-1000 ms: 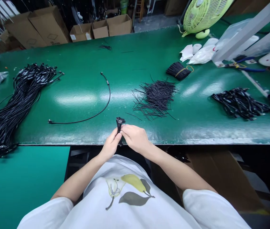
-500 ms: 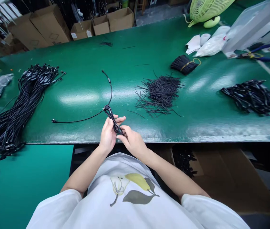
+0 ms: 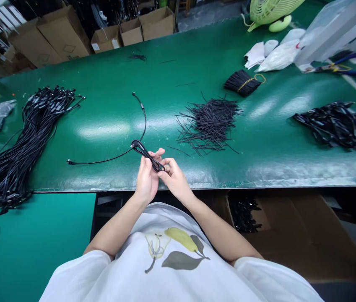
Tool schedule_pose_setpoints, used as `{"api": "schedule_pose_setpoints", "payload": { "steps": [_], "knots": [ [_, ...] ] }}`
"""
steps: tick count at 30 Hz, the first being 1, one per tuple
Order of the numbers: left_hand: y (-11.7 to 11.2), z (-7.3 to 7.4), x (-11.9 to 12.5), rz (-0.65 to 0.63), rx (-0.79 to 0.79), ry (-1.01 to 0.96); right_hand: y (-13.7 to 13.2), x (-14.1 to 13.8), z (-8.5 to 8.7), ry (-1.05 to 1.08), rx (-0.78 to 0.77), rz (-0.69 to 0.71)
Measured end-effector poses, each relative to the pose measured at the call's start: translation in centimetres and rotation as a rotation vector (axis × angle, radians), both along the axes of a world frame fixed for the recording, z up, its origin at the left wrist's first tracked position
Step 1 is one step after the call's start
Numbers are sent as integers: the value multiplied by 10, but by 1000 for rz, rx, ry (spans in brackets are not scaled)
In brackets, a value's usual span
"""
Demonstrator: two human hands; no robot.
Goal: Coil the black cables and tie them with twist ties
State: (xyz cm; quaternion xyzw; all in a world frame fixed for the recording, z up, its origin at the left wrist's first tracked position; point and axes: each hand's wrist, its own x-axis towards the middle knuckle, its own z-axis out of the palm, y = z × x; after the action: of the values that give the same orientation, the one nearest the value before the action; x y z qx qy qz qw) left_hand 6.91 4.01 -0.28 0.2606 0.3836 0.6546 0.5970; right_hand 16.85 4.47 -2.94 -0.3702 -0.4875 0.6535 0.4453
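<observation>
Green workbench, hands half-open on black cable

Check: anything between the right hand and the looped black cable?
Nothing visible. The fingertips of the right hand are on the end of the looped black cable, with no object between them.

Thin black cable, doubled into a narrow flat loop, lower centre of frame, slanting down to the right; its upper-left end meets a longer black cable lying in a wide arc.
</observation>
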Motion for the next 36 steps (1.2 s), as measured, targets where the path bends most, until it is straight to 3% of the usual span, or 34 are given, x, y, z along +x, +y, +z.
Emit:
{"api": "schedule_pose_setpoints", "payload": {
  "steps": [9,13,16,20,26,29,32,36],
  "knots": [
    [14,0,-2,64,-1,41,9,-11,14,479,-387,-42],
    [18,-4,-3,66,81,134,12,-12,12,522,-456,30],
    [18,-9,-5,-20,99,169,14,-8,8,502,-449,-19],
    [20,-9,-10,-111,0,45,15,0,5,488,-441,14],
    [29,14,-7,-52,98,17,9,-4,5,375,-315,-81],
    [39,25,0,21,15,-29,8,-8,11,367,-225,-123],
    [49,33,7,141,-100,-148,10,-7,20,399,-190,-38],
    [56,43,12,170,-146,-241,13,-1,27,425,-125,63]
  ]
}}
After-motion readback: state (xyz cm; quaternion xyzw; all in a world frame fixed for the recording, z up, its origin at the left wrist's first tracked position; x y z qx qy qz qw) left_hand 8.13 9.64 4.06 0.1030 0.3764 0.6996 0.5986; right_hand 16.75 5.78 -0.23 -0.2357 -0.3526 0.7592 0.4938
